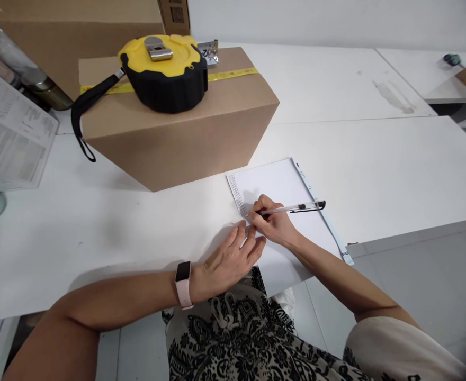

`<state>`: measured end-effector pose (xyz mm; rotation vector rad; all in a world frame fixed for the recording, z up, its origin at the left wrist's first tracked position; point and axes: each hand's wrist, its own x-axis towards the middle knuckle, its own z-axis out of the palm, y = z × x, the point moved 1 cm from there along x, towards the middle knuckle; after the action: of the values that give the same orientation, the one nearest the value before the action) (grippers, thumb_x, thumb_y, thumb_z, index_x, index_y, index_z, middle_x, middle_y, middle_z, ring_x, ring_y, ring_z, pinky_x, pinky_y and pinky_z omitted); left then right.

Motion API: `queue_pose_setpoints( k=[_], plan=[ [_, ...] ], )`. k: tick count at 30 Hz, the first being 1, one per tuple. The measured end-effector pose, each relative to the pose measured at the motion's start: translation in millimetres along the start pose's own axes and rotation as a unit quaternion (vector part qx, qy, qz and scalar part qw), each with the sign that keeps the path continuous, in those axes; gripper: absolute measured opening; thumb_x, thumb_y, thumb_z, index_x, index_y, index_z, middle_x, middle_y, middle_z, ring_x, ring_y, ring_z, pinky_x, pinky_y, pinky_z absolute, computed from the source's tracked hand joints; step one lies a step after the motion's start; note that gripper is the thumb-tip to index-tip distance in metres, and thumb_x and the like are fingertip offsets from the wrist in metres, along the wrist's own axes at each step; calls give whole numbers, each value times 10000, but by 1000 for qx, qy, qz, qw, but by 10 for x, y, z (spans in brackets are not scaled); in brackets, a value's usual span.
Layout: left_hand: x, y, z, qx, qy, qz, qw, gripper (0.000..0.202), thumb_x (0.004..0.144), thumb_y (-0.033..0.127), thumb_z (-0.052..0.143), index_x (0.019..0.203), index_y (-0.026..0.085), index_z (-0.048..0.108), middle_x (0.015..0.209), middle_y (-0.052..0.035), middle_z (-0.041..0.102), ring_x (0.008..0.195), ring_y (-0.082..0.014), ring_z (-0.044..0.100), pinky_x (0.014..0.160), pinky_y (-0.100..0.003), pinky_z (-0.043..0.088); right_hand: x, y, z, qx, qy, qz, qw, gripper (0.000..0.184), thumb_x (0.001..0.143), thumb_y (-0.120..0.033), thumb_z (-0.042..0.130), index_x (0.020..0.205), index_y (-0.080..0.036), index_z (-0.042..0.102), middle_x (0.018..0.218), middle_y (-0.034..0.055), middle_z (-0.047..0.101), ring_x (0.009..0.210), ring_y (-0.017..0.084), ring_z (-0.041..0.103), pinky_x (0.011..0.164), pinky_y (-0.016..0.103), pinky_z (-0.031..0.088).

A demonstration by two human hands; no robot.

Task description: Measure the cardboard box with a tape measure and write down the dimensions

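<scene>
My right hand (275, 222) is closed round a clear pen with a black cap (296, 208); its tip touches the left margin of a white sheet of paper (280, 185) on the white table (98, 233). My left hand (233, 259) lies flat with fingers stretched out, pressing the sheet's lower left edge beside the right hand; a pink watch sits on that wrist. Behind the paper stands a cardboard box (177, 127) sealed with yellow tape. A yellow and black tape measure (163, 71) with a black strap rests on top of it.
A larger cardboard box (70, 26) stands at the back left. Printed papers (10, 137) lie at the left edge, with a metal-lidded jar (44, 87) behind them. A second table (435, 69) at the far right carries a box corner and a small dark tool (452, 59).
</scene>
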<state>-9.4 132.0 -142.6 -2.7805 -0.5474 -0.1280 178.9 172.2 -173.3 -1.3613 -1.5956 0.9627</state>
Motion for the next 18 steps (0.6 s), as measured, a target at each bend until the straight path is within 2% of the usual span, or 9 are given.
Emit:
queue_pose_setpoints(
  k=[7, 18],
  plan=[
    [-6, 13, 63, -9, 6, 6, 1000, 489, 1028, 235, 499, 1493, 84, 507, 1436, -208, 614, 1314, -318, 596, 1146, -441, 395, 0, 18, 8, 0, -8, 1, 1000, 232, 861, -224, 603, 742, -252, 406, 584, -67, 471, 528, 103, 402, 516, 273, 338],
    [-1, 6, 48, -18, 0, 8, 1000, 493, 1027, 217, 488, 1499, 75, 496, 1444, -213, 608, 1317, -309, 593, 1150, -436, 403, -1, 4, 0, 9, -8, 0, 1000, 224, 846, -208, 602, 742, -255, 409, 595, -72, 466, 525, 102, 395, 512, 276, 330]
  ],
)
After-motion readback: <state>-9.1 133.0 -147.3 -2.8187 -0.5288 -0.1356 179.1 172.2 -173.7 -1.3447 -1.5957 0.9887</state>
